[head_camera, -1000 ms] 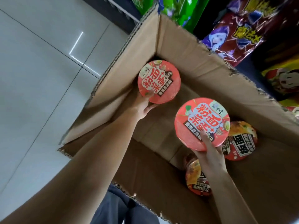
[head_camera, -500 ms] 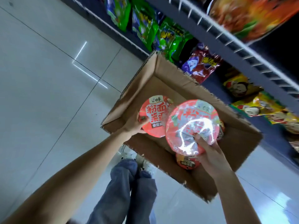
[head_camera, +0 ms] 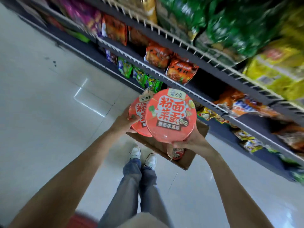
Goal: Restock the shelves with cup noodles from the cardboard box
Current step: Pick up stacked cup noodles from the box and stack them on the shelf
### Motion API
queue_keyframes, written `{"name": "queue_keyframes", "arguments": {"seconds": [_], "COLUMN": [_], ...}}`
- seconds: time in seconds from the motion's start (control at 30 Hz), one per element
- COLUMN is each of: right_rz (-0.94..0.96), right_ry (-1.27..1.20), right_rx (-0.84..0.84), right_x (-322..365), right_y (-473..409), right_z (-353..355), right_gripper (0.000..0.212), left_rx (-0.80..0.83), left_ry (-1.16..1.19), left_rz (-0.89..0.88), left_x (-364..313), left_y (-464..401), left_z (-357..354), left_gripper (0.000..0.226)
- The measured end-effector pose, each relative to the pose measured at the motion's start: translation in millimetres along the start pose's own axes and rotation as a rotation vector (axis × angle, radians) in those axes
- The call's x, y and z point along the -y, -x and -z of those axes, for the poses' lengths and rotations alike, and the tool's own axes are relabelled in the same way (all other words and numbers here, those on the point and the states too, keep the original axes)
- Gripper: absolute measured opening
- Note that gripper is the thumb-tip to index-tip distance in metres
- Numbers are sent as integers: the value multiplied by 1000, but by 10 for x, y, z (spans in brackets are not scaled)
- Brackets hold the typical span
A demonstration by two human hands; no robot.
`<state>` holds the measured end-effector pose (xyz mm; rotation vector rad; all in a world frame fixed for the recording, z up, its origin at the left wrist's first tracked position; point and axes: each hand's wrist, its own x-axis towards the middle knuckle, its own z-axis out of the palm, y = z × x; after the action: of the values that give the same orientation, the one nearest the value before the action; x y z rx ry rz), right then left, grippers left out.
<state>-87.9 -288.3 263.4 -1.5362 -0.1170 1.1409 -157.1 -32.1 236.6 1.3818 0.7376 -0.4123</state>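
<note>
Both hands holding cup noodles above the cardboard box [head_camera: 184, 159].
Left hand [head_camera: 125, 120] is gripping the rear cup [head_camera: 139, 116]; right hand [head_camera: 191, 142] is clasping the front cup [head_camera: 171, 115] from below.

A glossy white tiled floor [head_camera: 41, 99] filled the left side of the view and reflected a ceiling light. Blue jeans [head_camera: 131, 186] and white sneakers [head_camera: 143, 156] stood on it. Orange-red snack bags [head_camera: 169, 63] lay behind a white wire rail [head_camera: 164, 74]. Green snack bags [head_camera: 141, 76] sat lower, near the floor. Large green bags [head_camera: 230, 25] and yellow bags [head_camera: 276, 71] occupied the upper right, blurred. Purple bags [head_camera: 82, 12] were at the upper left.
</note>
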Motion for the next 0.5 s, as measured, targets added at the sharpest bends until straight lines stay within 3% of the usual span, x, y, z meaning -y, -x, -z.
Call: {"name": "queue_keyframes", "arguments": {"seconds": [0.07, 0.1, 0.23, 0.37, 0.43, 0.5], "right_rz": [48, 76, 258, 385, 453, 518], "right_ry": [73, 106, 149, 74, 50, 6], "right_rx": [5, -15, -95, -175, -204, -195], "right_x": [284, 393, 759, 1159, 1451, 1814], "right_y": [214, 295, 520, 572, 577, 563], "right_z": [-125, -182, -398, -616, -680, -735], "right_gripper": [124, 127, 113, 108, 117, 109], "left_rx": [45, 65, 45, -79, -132, -162], "left_ry": [-10, 8, -90, -275, -461, -541], "left_rz": [-35, -48, -70, -47, -81, -150], "left_x": [-324, -472, -895, -1264, -1487, -1739], "left_y": [339, 497, 1019, 1370, 1566, 1728], "left_z": [77, 101, 82, 85, 173, 344], "left_gripper": [102, 105, 53, 34, 37, 57]}}
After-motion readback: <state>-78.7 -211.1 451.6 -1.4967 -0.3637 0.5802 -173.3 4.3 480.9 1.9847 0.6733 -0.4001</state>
